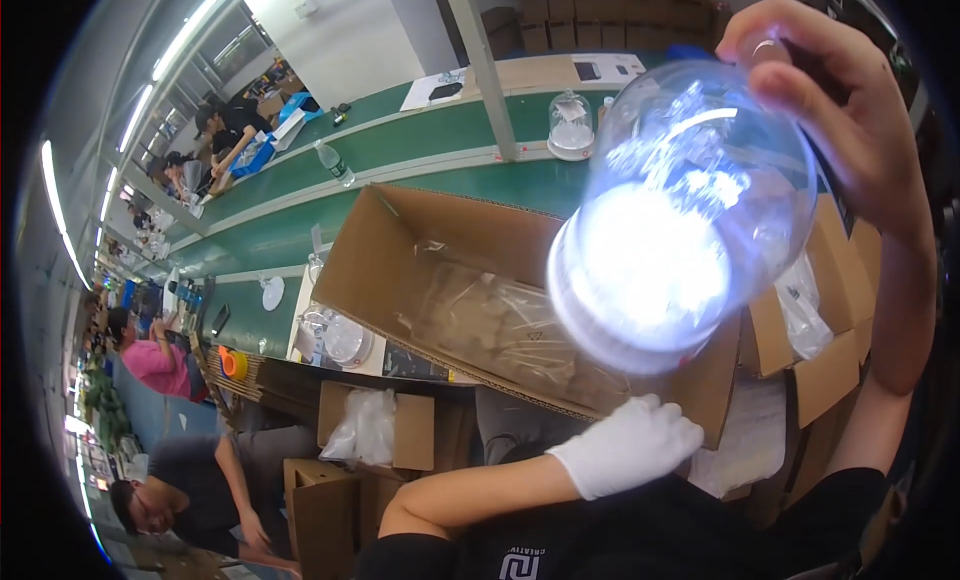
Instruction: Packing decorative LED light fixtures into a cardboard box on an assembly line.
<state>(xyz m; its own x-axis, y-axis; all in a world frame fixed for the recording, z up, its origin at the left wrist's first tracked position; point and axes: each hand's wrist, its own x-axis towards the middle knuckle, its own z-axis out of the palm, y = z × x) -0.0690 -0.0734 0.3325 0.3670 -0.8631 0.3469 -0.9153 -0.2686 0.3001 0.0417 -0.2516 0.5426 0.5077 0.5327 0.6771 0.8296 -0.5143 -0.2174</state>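
Lit dome lamp tilted above open box: long axis runs from crown, upper right, to base, lower left. Right hand bare, thumb and fingers closed round crown. Left hand gloved, nearer base, just below it, fingers curled; can't tell if gripping box edge. Dome clear, smooth, rounded; base white, round, glare-washed. Box brown corrugated cardboard, crinkly clear plastic inside.
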